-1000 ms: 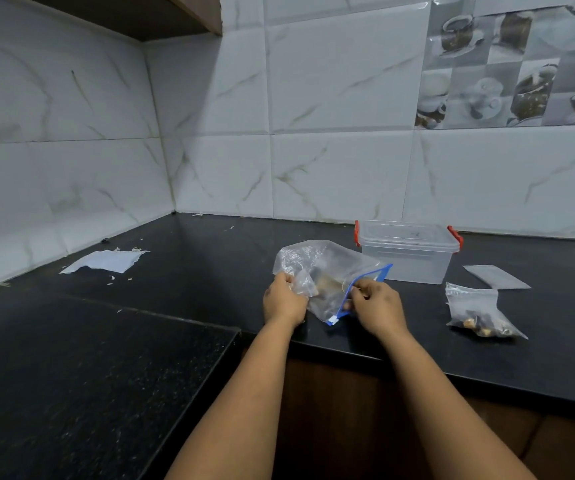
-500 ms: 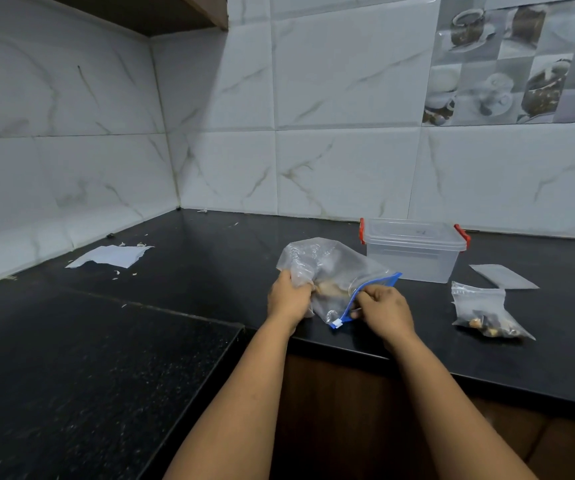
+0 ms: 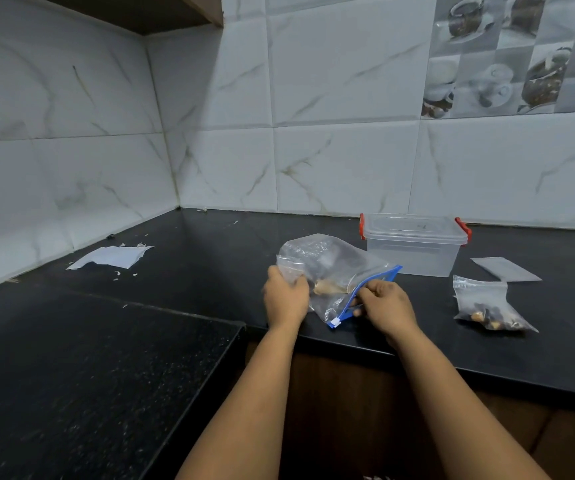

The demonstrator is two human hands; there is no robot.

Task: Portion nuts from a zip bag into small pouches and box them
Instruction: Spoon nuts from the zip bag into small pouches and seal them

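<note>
Fingers of both hands pinch the zip bag [image 3: 334, 268] on a black counter [image 3: 210, 258] below marble tiles [image 3: 341, 168].

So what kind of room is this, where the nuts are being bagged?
Most likely a home kitchen: a black stone countertop running into a corner, marble-look wall tiles with a teacup-print panel, and a clip-lid food box.

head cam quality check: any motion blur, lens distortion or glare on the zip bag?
Head view: the left hand is smeared by motion blur, the right hand sharper; the tile lines bow from wide-angle distortion; soft highlights on the zip bag wash out part of its contents, though pale nuts show near the blue zip strip; the lidded plastic box and filled small pouch read clearly; light is dim, bluish.
</note>
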